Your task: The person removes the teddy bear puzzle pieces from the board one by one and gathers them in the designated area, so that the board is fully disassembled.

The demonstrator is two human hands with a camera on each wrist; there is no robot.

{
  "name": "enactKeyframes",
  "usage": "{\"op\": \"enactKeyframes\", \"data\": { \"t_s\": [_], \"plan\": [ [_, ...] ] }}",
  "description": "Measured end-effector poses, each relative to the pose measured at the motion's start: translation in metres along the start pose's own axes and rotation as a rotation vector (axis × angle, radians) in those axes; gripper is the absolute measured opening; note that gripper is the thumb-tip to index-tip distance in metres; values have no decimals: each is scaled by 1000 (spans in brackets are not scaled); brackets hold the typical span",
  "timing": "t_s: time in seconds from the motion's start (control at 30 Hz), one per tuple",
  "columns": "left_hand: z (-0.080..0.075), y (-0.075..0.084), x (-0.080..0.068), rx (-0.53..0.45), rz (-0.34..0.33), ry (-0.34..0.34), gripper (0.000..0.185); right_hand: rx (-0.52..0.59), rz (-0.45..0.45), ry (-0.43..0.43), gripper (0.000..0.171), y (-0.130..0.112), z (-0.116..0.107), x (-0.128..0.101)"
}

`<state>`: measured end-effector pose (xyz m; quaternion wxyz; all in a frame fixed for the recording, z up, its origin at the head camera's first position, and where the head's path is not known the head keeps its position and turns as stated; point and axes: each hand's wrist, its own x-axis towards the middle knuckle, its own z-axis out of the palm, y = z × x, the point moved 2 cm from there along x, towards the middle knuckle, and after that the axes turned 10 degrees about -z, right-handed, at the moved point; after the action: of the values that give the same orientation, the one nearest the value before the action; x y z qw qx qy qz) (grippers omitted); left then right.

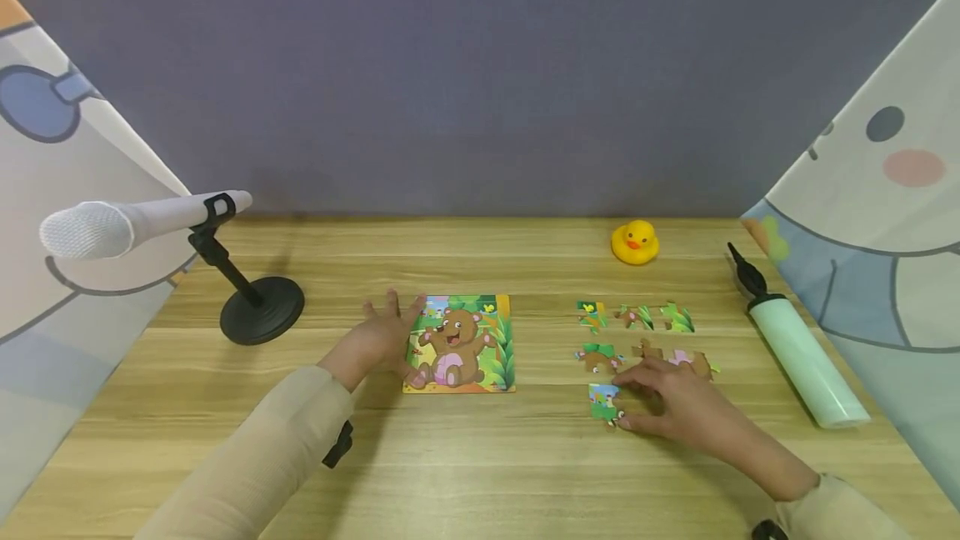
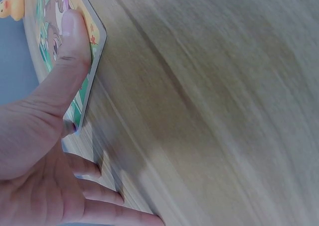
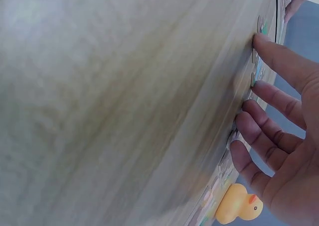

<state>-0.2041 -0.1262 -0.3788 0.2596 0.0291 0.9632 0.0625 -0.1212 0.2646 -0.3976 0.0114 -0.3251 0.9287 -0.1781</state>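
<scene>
While flat: both hands (image 1: pixel 525 373) on table (image 1: pixel 480 457).

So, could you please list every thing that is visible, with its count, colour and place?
puzzle board: one, colourful with a brown bear, centre of the table.
loose puzzle pieces: about seven, green, brown and pink, right of the board.
rubber duck: one, yellow, far side of the table.
air pump: one, pale green with a black nozzle, right edge.
microphone: one, white on a black stand, left side.
table: one, light wood.
left hand: flat, thumb on the board's left edge.
right hand: fingers on the nearest loose piece.
</scene>
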Motion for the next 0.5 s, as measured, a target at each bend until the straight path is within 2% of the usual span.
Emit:
{"op": "enactKeyframes", "data": {
  "t_s": [0.13, 0.27, 0.4, 0.5],
  "plan": [
    [0, 0, -1, 2, 15, 9, 130, 17, -11, 0, 43, -1, -3, 1],
    [-1, 0, -3, 0, 23, 20, 131, 67, -70, 82, 35, 0, -10, 9],
    [-1, 0, -5, 1, 26, 28, 131, 203, -113, 160, 30, -2, -17, 25],
    [0, 0, -5, -3, 26, 23, 130, 326, -82, 152, 27, -7, -21, 38]
  ]
}}
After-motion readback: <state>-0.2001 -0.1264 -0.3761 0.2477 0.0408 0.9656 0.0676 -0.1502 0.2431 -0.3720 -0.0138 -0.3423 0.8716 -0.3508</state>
